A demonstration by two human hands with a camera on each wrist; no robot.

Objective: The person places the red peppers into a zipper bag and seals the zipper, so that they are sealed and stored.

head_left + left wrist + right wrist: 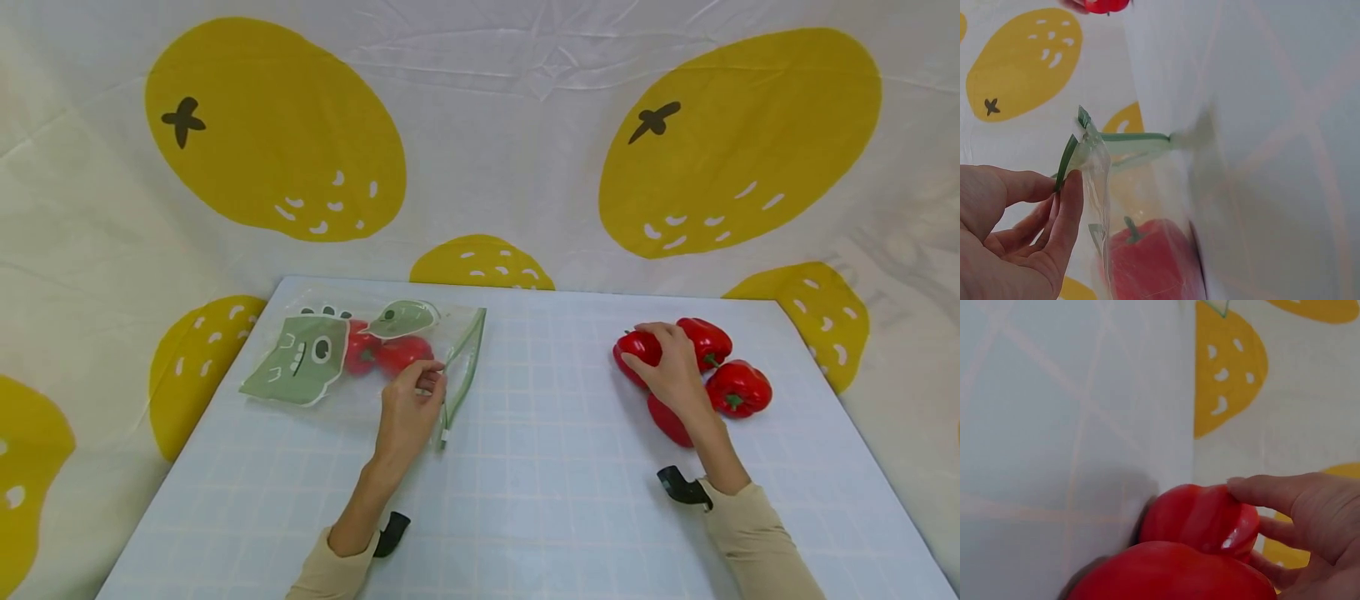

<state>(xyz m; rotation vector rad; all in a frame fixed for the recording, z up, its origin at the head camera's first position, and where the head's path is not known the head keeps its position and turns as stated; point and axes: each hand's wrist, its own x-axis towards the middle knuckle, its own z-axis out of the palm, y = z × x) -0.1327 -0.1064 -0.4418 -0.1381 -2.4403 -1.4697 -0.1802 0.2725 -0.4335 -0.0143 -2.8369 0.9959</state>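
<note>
On the left of the table lies a clear zip bag (457, 321) with a green cartoon print and green edging. Two red bell peppers (403, 354) show through its plastic. My left hand (411, 408) pinches the green edge of the bag's mouth between thumb and fingers, holding it up, as the left wrist view shows. Over on the right, my right hand (670, 367) has thumb and fingers around a red bell pepper (632, 348) that rests on the table. Another red pepper (1172, 575) sits just in front of it in the right wrist view.
Beside the right hand are more red bell peppers (738, 389), one partly hidden under the wrist. The white gridded tabletop (540, 467) stretches between the bag and the peppers. Behind it hangs a pale cloth (502, 150) with yellow fruit prints.
</note>
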